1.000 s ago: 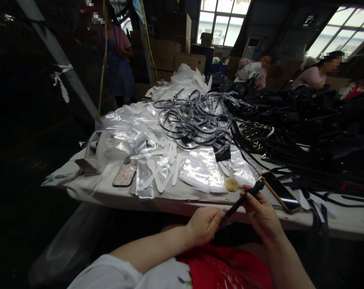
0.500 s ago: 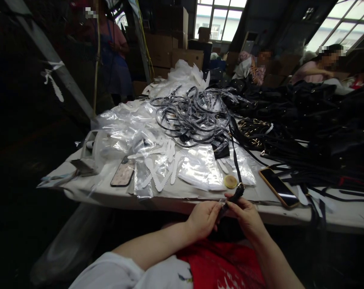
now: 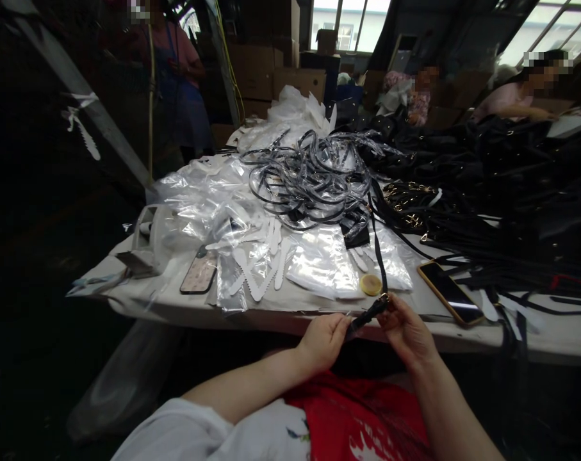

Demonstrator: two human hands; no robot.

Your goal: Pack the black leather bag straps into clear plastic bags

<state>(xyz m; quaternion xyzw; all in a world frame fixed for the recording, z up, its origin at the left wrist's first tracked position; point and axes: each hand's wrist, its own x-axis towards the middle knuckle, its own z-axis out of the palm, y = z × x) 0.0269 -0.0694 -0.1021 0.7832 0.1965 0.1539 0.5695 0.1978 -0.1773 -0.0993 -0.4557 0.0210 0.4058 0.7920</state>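
Observation:
A black strap (image 3: pixel 378 253) with a gold-coloured metal fitting runs from the pile down to my hands at the table's front edge. My left hand (image 3: pixel 325 339) is closed on its lower end, where a bit of clear plastic shows. At the fitting, my right hand (image 3: pixel 405 326) pinches the strap between thumb and fingers. Just beyond the hands lie a round yellow disc (image 3: pixel 371 285) and a stack of clear plastic bags (image 3: pixel 321 269). Plastic-wrapped black straps (image 3: pixel 309 186) lie coiled farther back.
White serrated strips (image 3: pixel 259 282) and a patterned phone (image 3: pixel 198 272) lie to the left, near a tape dispenser (image 3: pixel 148 240). Another phone (image 3: pixel 448 294) lies right. Black straps with gold clasps (image 3: pixel 410 205) and black bags (image 3: pixel 521 166) cover the right side. Several people work beyond.
My right hand has slid up the strap to the metal fitting, away from my left hand. The left hand keeps its hold on the lower end. The view has shifted slightly.

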